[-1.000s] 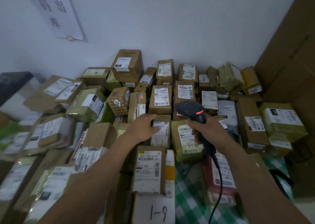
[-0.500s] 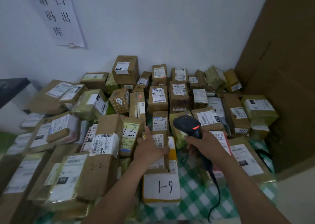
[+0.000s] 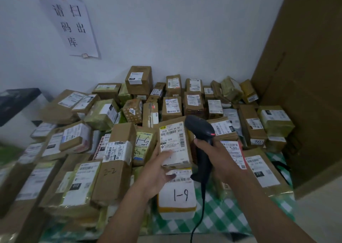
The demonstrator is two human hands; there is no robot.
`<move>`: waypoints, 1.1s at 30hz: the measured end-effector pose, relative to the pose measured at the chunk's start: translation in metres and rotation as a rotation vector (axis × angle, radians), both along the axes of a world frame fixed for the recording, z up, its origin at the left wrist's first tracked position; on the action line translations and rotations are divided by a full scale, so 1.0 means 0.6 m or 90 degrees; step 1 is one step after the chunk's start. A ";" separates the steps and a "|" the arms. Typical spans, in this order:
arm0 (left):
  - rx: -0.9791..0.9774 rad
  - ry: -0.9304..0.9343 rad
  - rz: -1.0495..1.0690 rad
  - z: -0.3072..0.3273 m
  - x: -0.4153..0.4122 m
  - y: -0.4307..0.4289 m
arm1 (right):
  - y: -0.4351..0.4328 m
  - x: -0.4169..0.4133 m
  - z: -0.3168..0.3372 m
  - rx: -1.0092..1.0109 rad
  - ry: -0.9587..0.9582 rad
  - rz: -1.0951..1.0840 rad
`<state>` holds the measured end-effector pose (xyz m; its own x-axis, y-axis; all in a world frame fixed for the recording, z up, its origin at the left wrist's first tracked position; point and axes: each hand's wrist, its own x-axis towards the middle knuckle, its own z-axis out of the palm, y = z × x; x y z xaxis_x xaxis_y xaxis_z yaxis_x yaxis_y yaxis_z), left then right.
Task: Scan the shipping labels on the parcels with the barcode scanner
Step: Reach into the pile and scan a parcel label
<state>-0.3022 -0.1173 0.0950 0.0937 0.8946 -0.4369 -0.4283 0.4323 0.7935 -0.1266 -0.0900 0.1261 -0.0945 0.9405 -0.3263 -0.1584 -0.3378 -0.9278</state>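
My left hand (image 3: 159, 170) grips a flat brown cardboard parcel (image 3: 174, 144) by its lower edge and holds it tilted up above the pile, its white shipping label facing me. My right hand (image 3: 214, 154) is closed on the handle of a black corded barcode scanner (image 3: 200, 133), whose head sits just right of the parcel's top corner with a small red light on its side. Below the lifted parcel lies a yellow-edged parcel marked "1-9" (image 3: 178, 194).
Several labelled cardboard and taped parcels (image 3: 118, 146) cover a green checked cloth (image 3: 220, 218) up to the white wall. A large brown cardboard panel (image 3: 305, 87) stands on the right. A paper sign (image 3: 71, 21) hangs on the wall. A dark object (image 3: 14, 102) sits far left.
My left hand went from resting on the pile to lifting one parcel, label up. The scanner hand drew back beside it, and the view pulled back and upward.
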 end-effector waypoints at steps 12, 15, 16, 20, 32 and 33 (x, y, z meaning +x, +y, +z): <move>0.068 0.357 0.137 0.016 -0.047 -0.005 | -0.003 0.104 0.024 0.159 -0.435 0.268; 0.076 0.425 0.144 0.019 -0.054 -0.006 | -0.004 0.116 0.027 0.161 -0.468 0.299; 0.074 0.430 0.147 0.018 -0.057 -0.007 | -0.004 0.119 0.028 0.164 -0.475 0.304; 0.062 0.425 0.151 0.016 -0.062 -0.007 | -0.007 0.126 0.030 0.184 -0.529 0.335; 0.061 0.464 0.145 0.017 -0.055 -0.010 | -0.014 0.135 0.031 0.157 -0.494 0.382; 0.067 0.464 0.145 0.017 -0.051 -0.009 | -0.014 0.138 0.032 0.149 -0.483 0.386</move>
